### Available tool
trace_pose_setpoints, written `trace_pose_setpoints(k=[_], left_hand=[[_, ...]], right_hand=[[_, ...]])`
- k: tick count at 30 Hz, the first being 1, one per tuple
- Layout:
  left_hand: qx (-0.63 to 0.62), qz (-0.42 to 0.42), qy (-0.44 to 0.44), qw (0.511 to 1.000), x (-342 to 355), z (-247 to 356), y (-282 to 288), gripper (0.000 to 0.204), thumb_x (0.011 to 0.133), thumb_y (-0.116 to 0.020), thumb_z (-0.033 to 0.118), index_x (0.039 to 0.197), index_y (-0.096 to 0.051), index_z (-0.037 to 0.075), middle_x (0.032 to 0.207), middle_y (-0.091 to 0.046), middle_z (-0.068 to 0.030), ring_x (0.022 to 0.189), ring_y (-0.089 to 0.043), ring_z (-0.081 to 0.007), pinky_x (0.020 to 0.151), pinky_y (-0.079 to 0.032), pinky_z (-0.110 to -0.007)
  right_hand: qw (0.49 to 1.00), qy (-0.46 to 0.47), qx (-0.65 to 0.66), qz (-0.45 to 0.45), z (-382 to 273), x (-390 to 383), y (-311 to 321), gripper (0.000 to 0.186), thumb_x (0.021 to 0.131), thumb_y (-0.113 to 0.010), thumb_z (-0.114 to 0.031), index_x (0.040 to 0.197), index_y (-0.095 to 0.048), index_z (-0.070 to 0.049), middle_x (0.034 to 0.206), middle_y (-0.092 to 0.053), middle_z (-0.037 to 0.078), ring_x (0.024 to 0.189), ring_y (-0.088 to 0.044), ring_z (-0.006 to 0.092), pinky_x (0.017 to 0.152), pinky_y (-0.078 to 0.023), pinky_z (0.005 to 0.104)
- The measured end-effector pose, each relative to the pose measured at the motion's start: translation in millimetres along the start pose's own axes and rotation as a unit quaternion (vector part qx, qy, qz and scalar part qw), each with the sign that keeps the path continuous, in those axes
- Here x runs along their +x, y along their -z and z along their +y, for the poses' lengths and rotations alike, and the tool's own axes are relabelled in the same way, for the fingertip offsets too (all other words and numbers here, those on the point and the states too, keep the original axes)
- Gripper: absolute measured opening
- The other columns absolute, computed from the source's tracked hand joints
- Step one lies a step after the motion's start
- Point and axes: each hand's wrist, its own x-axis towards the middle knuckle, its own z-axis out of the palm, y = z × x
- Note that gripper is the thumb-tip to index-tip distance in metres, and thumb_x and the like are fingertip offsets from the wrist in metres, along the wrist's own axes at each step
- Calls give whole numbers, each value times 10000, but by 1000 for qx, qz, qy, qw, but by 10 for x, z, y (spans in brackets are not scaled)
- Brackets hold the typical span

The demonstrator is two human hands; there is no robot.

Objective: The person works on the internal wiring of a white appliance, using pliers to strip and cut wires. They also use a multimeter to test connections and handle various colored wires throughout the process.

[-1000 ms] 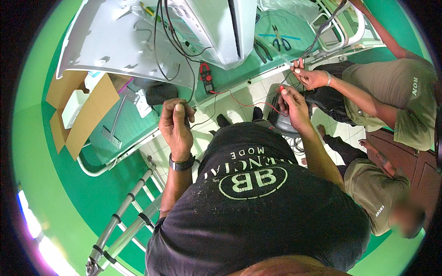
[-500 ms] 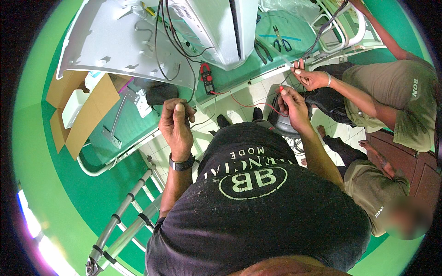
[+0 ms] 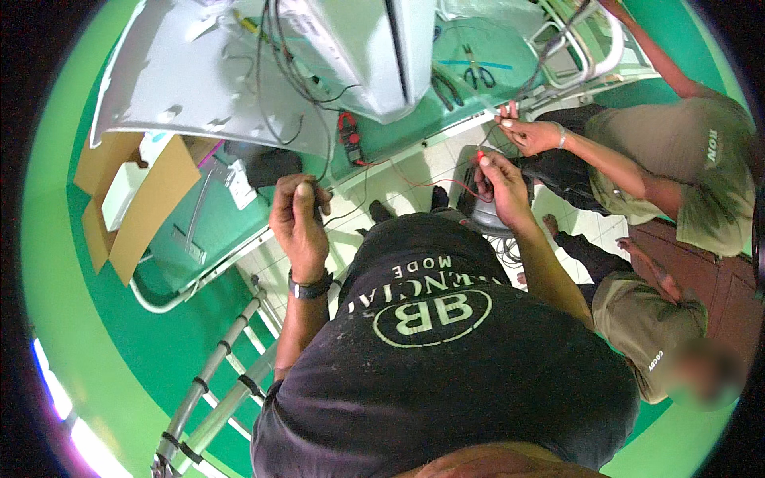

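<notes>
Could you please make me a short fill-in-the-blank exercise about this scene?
1. The right hand holds a probe whose visible colour is ____.
2. The tabletop under the clamp meter is coloured ____.
3. The open box at the picture's left is made of ____.

Missing words: red; green; cardboard.

One head view on record, from the left of two fisheye cameras worn side by side. Lens faces steeply downward, past the wearer's dark shirt [image 3: 518, 374], which is nearest and fills the picture from centre to 6 o'clock. Left hand [image 3: 301, 213] lies toward 10 o'clock, right hand [image 3: 504, 187] toward 2, both at middle range. The green-topped table [image 3: 402, 137] spans 9 through 1 o'clock, beyond the hands. Field is round and very wide, corners black.
</notes>
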Motion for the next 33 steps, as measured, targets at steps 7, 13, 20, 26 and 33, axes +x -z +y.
trace_pose_setpoints(k=[7, 13, 20, 26, 33], left_hand=[[21, 20, -12, 1000, 11, -3, -49, 171, 1036, -570, 176, 1026, -635, 18, 840, -598, -52, 655, -527, -114, 552, -406, -242], [14, 15, -7, 1000, 5, 3, -64, 185, 1037, -580, 192, 1029, -638, 17, 853, -602, -53, 659, -526, -116, 556, -411, -250], [3, 8, 3, 1000, -22, -27, -57, 184, 1037, -583, 195, 1030, -636, 18, 836, -599, -47, 655, -524, -115, 553, -406, -252], [4, 5, -5, 1000, -38, 14, -40, 205, 1056, -568, 182, 1011, -626, -9, 850, -585, -58, 687, -539, -106, 567, -425, -247], [-14, -3, -17, 1000, -60, 16, -27, 196, 1052, -569, 174, 1012, -638, -5, 879, -584, -64, 701, -544, -113, 573, -435, -253]], right_hand=[[1000, 19, 15, 14, -27, -217, 224, 282, 1039, -542, -291, 1100, -653, -39, 763, -552, -4, 600, -469, 67, 521, -338, 224], [987, 61, 127, 79, -85, -268, 230, 289, 1043, -543, -299, 1111, -634, -32, 776, -570, -5, 607, -510, 82, 510, -354, 238], [985, 59, 128, 95, -190, -224, 257, 320, 1061, -521, -299, 1142, -608, -3, 774, -547, 22, 597, -499, 108, 517, -348, 243], [990, 39, 107, 86, -182, -199, 256, 310, 1054, -542, -300, 1133, -621, -11, 764, -554, 15, 574, -493, 93, 500, -345, 236], [993, 40, 88, 73, -188, -181, 219, 312, 1049, -541, -309, 1109, -641, -20, 764, -556, 0, 585, -481, 79, 491, -327, 228]])
